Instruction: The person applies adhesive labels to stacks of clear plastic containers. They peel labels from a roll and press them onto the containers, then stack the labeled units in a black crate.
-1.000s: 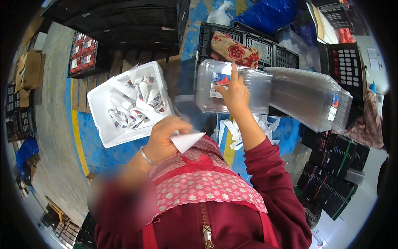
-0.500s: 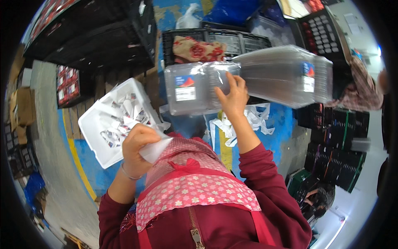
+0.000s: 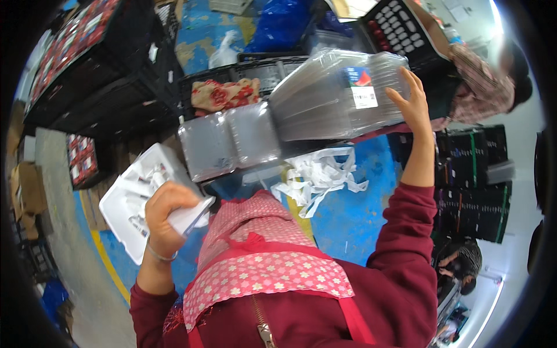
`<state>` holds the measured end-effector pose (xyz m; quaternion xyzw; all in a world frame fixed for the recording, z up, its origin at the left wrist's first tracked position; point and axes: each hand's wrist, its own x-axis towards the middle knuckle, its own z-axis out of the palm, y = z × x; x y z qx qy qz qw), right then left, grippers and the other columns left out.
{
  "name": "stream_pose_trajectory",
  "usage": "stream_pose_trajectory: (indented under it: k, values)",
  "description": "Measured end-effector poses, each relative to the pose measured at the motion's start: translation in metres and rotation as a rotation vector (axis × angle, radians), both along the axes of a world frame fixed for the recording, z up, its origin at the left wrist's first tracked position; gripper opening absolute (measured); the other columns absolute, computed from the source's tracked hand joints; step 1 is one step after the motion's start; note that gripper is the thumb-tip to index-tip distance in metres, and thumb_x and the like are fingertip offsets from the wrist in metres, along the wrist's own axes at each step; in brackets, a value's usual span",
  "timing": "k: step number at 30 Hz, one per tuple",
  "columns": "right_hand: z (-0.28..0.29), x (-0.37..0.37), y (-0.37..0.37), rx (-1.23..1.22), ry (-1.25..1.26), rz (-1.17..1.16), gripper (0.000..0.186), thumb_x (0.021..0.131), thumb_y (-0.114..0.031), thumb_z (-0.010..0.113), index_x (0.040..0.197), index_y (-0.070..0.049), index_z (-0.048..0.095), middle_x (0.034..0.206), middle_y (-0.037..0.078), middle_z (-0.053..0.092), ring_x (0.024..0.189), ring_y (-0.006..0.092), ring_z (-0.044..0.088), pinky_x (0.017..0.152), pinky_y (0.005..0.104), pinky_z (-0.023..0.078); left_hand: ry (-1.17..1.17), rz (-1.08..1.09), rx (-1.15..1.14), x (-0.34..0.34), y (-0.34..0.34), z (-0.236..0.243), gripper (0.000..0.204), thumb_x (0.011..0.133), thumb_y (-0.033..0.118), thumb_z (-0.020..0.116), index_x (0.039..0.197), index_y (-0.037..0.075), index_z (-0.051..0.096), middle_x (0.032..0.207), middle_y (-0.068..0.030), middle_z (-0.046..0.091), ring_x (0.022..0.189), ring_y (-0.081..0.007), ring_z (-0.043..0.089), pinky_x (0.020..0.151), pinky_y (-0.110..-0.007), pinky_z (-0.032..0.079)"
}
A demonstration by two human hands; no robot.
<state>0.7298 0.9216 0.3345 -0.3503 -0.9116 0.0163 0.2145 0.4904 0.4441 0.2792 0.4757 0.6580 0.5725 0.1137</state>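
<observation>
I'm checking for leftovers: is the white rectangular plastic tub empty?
Not empty: loose white paper-like pieces, some dark-printed, lie inside the tub.

A red-flowered beige cloth (image 3: 226, 95) is bunched against a black slatted crate (image 3: 271, 74). Beyond it, a white plastic bag (image 3: 225, 53) and a blue plastic sheet (image 3: 275, 26) are left on worn blue floor paint (image 3: 200, 37). At upper left, black crates (image 3: 87, 101) are stacked high, with red packs (image 3: 83, 156) held nearby. A cardboard box (image 3: 29, 188) is set at the far left, and a yellow floor line (image 3: 110, 264) is painted alongside. At right, a co-worker's checked sleeve (image 3: 484, 78) is seen above stacked dark crates (image 3: 484, 200).
</observation>
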Motion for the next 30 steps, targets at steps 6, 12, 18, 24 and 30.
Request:
stream_pose_trajectory:
  k: [6, 12, 18, 24, 30]
  values:
    - [-0.011, -0.071, -0.129, 0.162, 0.368, 0.351, 0.046, 0.081, -0.007, 0.074, 0.124, 0.000, 0.061, 0.122, 0.018, 0.063, 0.115, 0.0321, 0.059, 0.099, 0.0404, 0.045, -0.474, -0.045, -0.003, 0.003, 0.005, 0.010, 0.025, 0.075, -0.004, 0.078, 0.092, 0.003, 0.060, 0.094, -0.0043, 0.055, 0.085, -0.0117, 0.056, 0.076, -0.024, 0.046]
    - [-0.065, -0.144, -0.315, -1.176, 0.326, 0.871, 0.030, 0.072, -0.019, 0.084, 0.098, -0.007, 0.074, 0.095, 0.006, 0.071, 0.090, 0.0218, 0.065, 0.083, 0.0340, 0.045, -0.530, -0.098, 0.000, -0.017, -0.019, 0.003, 0.036, 0.072, 0.000, 0.084, 0.094, 0.005, 0.056, 0.095, -0.0021, 0.054, 0.086, -0.0100, 0.054, 0.076, -0.022, 0.044]
    - [-0.065, -0.161, -0.340, -1.000, 0.433, 0.918, 0.015, 0.073, -0.008, 0.079, 0.087, -0.006, 0.075, 0.093, 0.007, 0.071, 0.091, 0.0227, 0.066, 0.082, 0.0353, 0.046, -0.485, 0.055, -0.191, -0.030, -0.058, -0.025, 0.042, 0.076, -0.003, 0.078, 0.104, 0.005, 0.049, 0.088, -0.0008, 0.055, 0.077, -0.0059, 0.051, 0.067, -0.018, 0.040]
    - [-0.061, -0.187, -0.320, -1.252, 0.745, 0.438, 0.027, 0.082, 0.002, 0.073, 0.104, 0.001, 0.058, 0.087, 0.015, 0.069, 0.081, 0.0187, 0.069, 0.068, 0.0273, 0.056, -0.437, 0.145, -0.324, -0.063, -0.100, -0.089, 0.016, 0.071, -0.006, 0.072, 0.078, 0.002, 0.061, 0.080, -0.0031, 0.060, 0.072, -0.0137, 0.058, 0.066, -0.026, 0.046]
    - [-0.193, -0.237, -0.284, -1.164, 0.121, 0.214, 0.046, 0.074, -0.010, 0.084, 0.109, 0.000, 0.056, 0.076, 0.011, 0.066, 0.068, 0.0146, 0.065, 0.056, 0.0264, 0.049, -0.296, 0.038, -0.289, -0.068, -0.100, -0.082, 0.016, 0.075, 0.005, 0.078, 0.087, 0.004, 0.067, 0.085, -0.0071, 0.065, 0.077, -0.0196, 0.063, 0.068, -0.029, 0.049]
